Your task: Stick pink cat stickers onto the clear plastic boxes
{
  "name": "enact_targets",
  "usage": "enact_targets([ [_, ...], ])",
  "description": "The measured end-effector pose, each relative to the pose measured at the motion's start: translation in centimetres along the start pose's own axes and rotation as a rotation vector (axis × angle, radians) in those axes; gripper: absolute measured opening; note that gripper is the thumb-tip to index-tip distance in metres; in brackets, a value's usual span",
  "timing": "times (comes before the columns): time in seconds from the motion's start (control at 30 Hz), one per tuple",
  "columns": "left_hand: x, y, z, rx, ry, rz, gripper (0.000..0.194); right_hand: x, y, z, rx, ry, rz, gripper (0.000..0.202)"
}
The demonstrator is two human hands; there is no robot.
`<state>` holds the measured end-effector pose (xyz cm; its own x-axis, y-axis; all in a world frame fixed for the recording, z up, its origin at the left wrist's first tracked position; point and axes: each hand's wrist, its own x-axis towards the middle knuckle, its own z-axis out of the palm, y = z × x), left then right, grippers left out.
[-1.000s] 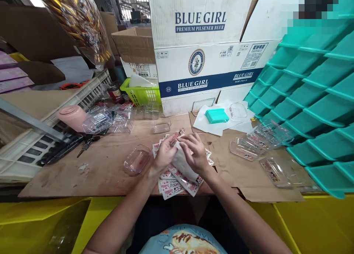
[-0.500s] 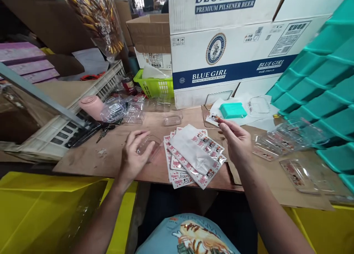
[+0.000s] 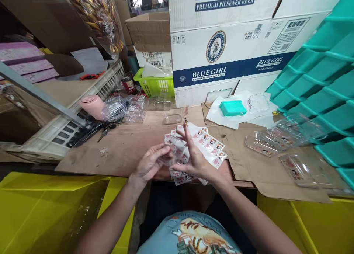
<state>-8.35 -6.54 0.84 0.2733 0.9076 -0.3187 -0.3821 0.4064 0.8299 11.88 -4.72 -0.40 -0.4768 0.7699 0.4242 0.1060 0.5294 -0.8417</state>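
My left hand point(image 3: 155, 160) pinches a small clear plastic box point(image 3: 178, 147), held tilted above the sticker sheets. At its other side is my right hand point(image 3: 195, 156), thumb and fingers spread around the box; whether they all touch it I cannot tell. A small transparent sticker point(image 3: 186, 114) with a printed figure clings to the raised index fingertip of that hand. Beneath both hands lies a fanned pile of sticker sheets point(image 3: 212, 143) with pink and cartoon prints, partly covered by a white backing sheet point(image 3: 195, 129).
Clear boxes with stickers point(image 3: 295, 169) lie on cardboard at the right, before stacked teal trays point(image 3: 326, 84). A teal box point(image 3: 233, 108) rests on white paper. White beer cartons point(image 3: 243, 44) wall off the back. Keys point(image 3: 104, 132) and a pink bottle point(image 3: 91, 106) are left.
My left hand has lifted the clear box from the table and moved right. My right hand has come left to it, carrying the sticker upright on a fingertip.
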Motion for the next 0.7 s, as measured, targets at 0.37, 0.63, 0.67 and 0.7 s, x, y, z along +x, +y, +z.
enact_targets([
  [0.37,1.1,-1.1,2.3,-0.249,-0.012,0.092,0.025,-1.6,-4.4,-4.8,0.282,0.176,0.174,0.08],
  [0.63,1.5,-3.9,5.3,-0.321,0.074,0.232,0.029,-6.2,-4.9,-1.3,1.079,-0.031,0.424,0.081],
  [0.67,1.6,-4.2,5.5,-0.332,0.089,0.231,0.03,-6.3,-4.7,-1.0,1.114,-0.03,0.433,0.081],
  [0.7,1.6,-4.4,5.6,-0.339,0.105,0.225,0.03,-6.4,-4.5,-0.9,1.146,-0.028,0.437,0.08],
])
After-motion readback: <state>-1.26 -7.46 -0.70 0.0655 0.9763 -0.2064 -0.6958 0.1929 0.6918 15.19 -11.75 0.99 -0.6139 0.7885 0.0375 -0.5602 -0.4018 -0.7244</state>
